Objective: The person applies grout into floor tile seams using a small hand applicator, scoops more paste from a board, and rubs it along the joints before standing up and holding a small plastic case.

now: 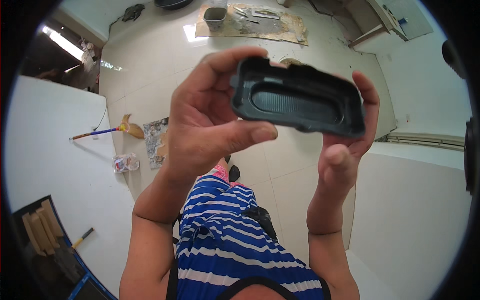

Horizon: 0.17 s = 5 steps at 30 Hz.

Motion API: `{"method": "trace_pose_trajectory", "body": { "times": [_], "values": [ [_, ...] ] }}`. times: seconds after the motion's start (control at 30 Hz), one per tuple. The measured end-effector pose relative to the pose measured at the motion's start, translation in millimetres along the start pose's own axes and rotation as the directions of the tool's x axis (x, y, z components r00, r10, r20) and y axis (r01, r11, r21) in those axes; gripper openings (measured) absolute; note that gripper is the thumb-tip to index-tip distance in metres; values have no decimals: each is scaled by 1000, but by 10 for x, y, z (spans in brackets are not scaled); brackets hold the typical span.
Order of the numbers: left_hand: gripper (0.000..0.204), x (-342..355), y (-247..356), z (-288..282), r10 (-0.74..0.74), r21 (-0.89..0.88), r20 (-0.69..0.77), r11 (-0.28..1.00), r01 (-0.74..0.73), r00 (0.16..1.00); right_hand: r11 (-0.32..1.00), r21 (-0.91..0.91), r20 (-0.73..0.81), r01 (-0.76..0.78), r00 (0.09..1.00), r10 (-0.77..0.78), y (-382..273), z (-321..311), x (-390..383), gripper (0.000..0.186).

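Raised in front of me is a small black plastic tray (295,102), roughly rectangular with rounded corners and a ribbed oval recess in its middle. My left hand (210,107) grips its left end, thumb along the near edge and a finger over the far edge. At the other end, my right hand (350,125) holds the tray, with fingers behind and around its right side and the thumb below. The tray tilts so that its hollow side faces me, its right end lower in the picture. Its underside is hidden.
On the tiled floor ahead lies a stained board (285,31) with a grey bucket (215,19) and trowels (265,14). To the left are a broom (131,127), a mottled board (156,142) and a plastic-wrapped package (125,163). A hammer-like tool (82,238) rests on the white surface at lower left.
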<state>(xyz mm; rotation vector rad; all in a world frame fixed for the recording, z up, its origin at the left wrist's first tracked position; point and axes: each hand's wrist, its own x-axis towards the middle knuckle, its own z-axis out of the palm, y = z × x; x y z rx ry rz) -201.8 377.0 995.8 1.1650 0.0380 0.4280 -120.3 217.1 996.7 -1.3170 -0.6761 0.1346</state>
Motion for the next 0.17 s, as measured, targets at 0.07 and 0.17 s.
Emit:
{"method": "trace_pose_trajectory", "body": {
  "times": [0.07,0.17],
  "values": [
    [87,234,3,57,-29,-9,21,1000,30,999,997,13,-57,-71,996,71,-19,-48,211,110],
    [90,595,-66,136,244,-129,-35,961,-246,969,995,-77,-95,-70,993,63,34,-48,569,115]
  ]
}}
